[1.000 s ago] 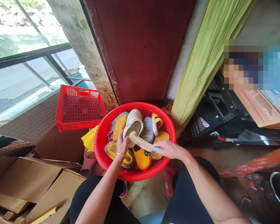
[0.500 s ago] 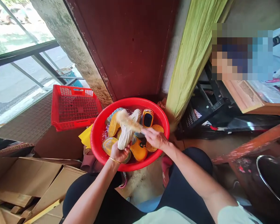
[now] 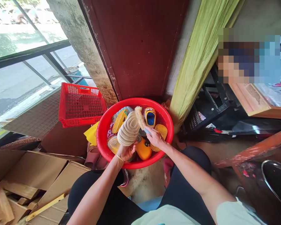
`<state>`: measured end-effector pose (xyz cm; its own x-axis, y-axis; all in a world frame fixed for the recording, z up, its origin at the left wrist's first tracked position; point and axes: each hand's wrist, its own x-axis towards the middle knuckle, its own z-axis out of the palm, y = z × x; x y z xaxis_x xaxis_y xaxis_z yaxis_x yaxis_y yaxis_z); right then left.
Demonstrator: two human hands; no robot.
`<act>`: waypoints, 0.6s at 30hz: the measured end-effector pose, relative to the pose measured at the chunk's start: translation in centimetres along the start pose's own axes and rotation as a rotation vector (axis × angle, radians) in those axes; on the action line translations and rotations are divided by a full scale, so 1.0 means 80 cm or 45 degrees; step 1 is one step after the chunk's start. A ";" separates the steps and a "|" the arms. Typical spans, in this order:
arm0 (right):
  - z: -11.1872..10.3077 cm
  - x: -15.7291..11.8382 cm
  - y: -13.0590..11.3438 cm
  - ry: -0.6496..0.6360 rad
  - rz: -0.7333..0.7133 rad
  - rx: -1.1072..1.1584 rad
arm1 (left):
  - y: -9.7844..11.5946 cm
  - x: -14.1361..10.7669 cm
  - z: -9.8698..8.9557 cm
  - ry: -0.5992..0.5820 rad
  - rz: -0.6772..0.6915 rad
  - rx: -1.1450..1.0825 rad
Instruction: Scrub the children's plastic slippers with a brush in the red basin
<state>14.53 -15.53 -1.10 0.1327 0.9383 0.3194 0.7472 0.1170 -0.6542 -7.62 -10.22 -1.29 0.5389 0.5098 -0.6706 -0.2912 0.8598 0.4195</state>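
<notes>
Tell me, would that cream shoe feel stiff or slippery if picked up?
The cream shoe probably feels stiff: its ridged sole shows no sag in the left hand. It might be slippery, held over water in the red basin.

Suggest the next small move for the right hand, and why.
Probably shift the brush sideways onto the ridged sole of the pale shoe. The right hand grips the brush by its blue handle, bristles along the shoe's edge, while the left hand holds the shoe with its sole showing, over the red basin.
</notes>
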 end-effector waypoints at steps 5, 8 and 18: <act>-0.005 -0.021 -0.021 -0.237 -0.039 -0.291 | 0.008 -0.002 -0.009 0.372 0.419 -0.099; 0.002 -0.042 -0.047 -0.412 -0.260 -0.403 | 0.016 -0.005 -0.017 0.352 0.615 -0.185; 0.005 0.025 -0.047 -0.577 0.056 -0.643 | 0.025 0.016 -0.022 0.395 0.474 -0.137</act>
<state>11.68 -13.93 1.73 -0.0338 0.9953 -0.0912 0.9744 0.0125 -0.2245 -8.94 -7.81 -2.38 0.1270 0.7539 -0.6446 -0.5077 0.6077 0.6107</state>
